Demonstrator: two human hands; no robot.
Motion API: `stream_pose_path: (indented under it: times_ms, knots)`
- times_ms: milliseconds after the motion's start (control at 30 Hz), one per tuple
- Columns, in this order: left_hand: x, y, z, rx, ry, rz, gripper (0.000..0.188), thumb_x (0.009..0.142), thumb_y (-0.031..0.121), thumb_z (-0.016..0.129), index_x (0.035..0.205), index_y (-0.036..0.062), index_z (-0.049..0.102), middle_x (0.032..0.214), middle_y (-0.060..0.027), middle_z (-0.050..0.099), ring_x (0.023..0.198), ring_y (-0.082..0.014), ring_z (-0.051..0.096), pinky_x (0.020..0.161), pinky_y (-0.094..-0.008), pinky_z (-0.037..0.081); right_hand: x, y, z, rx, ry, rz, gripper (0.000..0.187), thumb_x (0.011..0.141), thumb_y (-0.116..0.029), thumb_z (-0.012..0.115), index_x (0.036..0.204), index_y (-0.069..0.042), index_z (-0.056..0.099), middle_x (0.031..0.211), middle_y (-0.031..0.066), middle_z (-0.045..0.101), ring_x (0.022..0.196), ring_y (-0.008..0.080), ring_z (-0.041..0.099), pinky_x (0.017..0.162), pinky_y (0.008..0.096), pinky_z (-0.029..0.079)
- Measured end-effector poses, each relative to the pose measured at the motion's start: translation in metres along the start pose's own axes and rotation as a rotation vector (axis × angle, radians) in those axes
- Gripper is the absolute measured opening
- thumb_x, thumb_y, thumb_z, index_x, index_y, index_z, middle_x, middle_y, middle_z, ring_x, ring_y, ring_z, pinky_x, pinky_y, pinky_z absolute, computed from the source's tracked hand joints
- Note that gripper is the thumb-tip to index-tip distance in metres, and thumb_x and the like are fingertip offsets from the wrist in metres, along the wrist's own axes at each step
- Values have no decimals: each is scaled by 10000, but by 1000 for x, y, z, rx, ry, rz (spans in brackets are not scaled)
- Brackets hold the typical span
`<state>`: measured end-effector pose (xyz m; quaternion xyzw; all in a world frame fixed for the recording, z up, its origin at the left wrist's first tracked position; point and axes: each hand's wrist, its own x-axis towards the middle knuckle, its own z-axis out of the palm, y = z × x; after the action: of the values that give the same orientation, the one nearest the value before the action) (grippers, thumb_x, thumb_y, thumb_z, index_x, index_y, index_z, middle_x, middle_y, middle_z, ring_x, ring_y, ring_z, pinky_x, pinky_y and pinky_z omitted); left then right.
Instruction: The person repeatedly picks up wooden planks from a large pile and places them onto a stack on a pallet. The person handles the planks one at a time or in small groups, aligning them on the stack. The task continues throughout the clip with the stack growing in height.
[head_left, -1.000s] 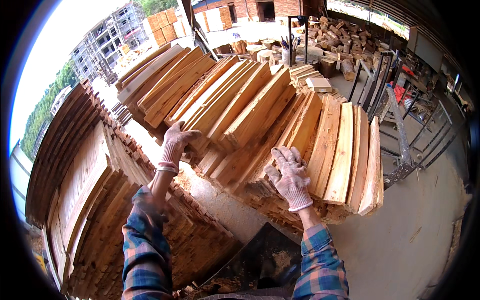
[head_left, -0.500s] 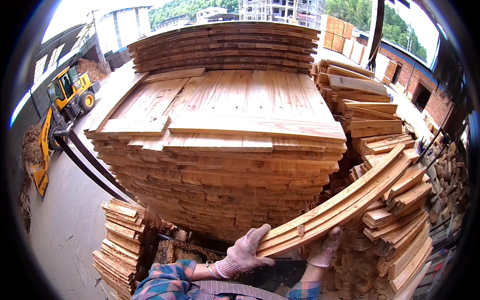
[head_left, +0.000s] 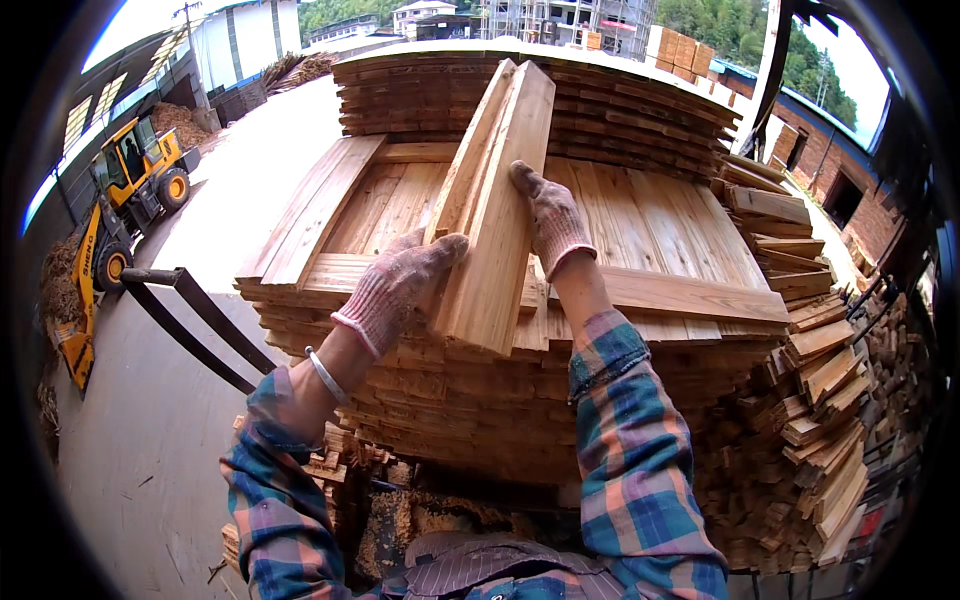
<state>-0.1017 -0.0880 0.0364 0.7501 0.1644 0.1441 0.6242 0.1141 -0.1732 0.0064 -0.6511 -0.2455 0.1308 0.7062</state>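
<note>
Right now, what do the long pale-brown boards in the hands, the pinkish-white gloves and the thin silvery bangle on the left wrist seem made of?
Long pale-brown boards: unpainted wood, by the lengthwise grain.
Pinkish-white gloves: knitted fabric, by the ribbed cuffs; fibre unclear.
Thin silvery bangle: probably smooth metal, by its sheen, though plastic is possible.

Left fingers (head_left: 444,253) partly hidden by boards (head_left: 497,225)

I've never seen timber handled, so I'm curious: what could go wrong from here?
The long, pale wooden boards, held together between the left hand, gloved in pinkish knit, and the similarly gloved right hand, might slide apart. They could also catch on the broad, uneven-edged, light-brown wooden stack beneath.
</note>
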Motion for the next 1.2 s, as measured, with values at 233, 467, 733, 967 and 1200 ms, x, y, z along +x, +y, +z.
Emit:
stream_pose_path:
  times_ms: [233, 467, 733, 967, 1200]
  knots:
    - [50, -32, -103, 990, 373, -223, 721, 811, 346, 728, 1411, 147, 381, 1228, -152, 585, 1087, -356, 591, 916, -522, 478, 88, 98, 44, -1400, -90, -656, 212, 931, -179, 466, 935, -112, 667, 923, 116, 688, 828, 281, 675, 725, 371, 533]
    - [53, -69, -237, 1229, 612, 219, 673, 875, 538, 562, 1399, 143, 411, 1303, -167, 530, 1209, -349, 489, 1002, -469, 403, 76, 76, 60, -1459, -118, -684, 178, 907, -145, 472, 911, -111, 646, 867, 131, 678, 793, 267, 679, 681, 379, 535]
    - [68, -81, -230, 1390, 175, 22, 597, 937, 480, 425, 1403, 107, 398, 1368, -202, 440, 1257, -388, 422, 1074, -447, 305, 95, 80, 162, -1644, -176, -686, 203, 927, -123, 486, 1089, -156, 605, 851, 79, 696, 737, 227, 690, 610, 365, 532]
    - [69, -85, -230, 1396, 215, 109, 725, 880, 619, 461, 1399, 116, 410, 1406, -179, 430, 1281, -388, 418, 1091, -445, 320, 100, 51, 200, -1669, -445, -358, 486, 950, -399, 499, 1352, -129, 457, 1061, 166, 679, 953, 321, 675, 798, 457, 545]
    - [96, -97, -252, 391, 316, 270, 766, 868, 516, 600, 1385, -13, 400, 1372, -273, 447, 1292, -352, 439, 1054, -388, 388, 48, -5, 204, -1164, -166, 180, 979, 597, -434, 787, 1376, -59, 328, 1315, 351, 370, 1108, 485, 544, 833, 527, 519]
